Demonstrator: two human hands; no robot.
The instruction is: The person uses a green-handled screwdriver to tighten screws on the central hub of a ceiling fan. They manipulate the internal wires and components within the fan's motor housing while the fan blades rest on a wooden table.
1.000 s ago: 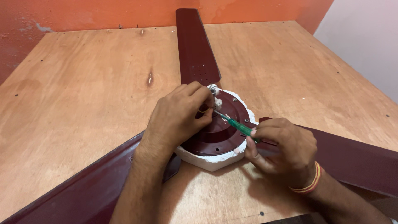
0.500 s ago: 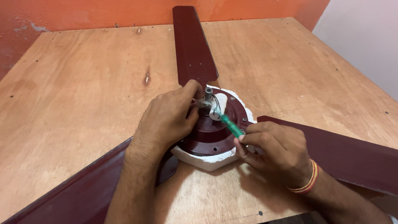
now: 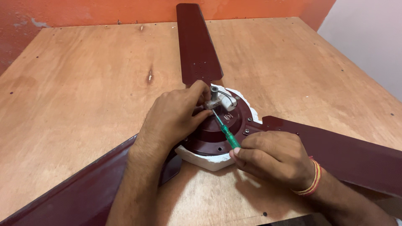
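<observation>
— Starting nearest: what do the hands have?

— The right hand (image 3: 274, 159), with a red and yellow thread band (image 3: 312, 183) at its wrist, is clenched round the handle of a green screwdriver (image 3: 228, 134). Its thin metal shaft slants up and left, with the tip at the small grey metal shaft (image 3: 214, 93) standing upright at the middle of the ceiling fan (image 3: 222, 125). The left hand (image 3: 176, 115) lies over the left of the hub, thumb and fingers pinched on a small metal piece at the foot of that shaft.

— And the fan itself?

— It lies flat on the counter (image 3: 83, 83). The round, glossy maroon hub sits on a chipped white block (image 3: 205, 158) with angled edges. A small pale mark on the hub is too small to make out. A white wire (image 3: 228, 98) loops beside the shaft. Three long, smooth maroon blades spread out: the left blade (image 3: 75, 196) nearest, the right blade (image 3: 335, 146), and the far blade (image 3: 197, 42) reaching the counter's back edge.

— Any change from half a second ago?

— The right hand has slid lower and rightward on the handle, so more green shows; the left hand stays put.

— Beyond that?

— Bare plywood with a dark knot (image 3: 149, 76), then an orange wall (image 3: 83, 12) with scuffed patches, and a pale wall (image 3: 368, 33) to the right.
</observation>
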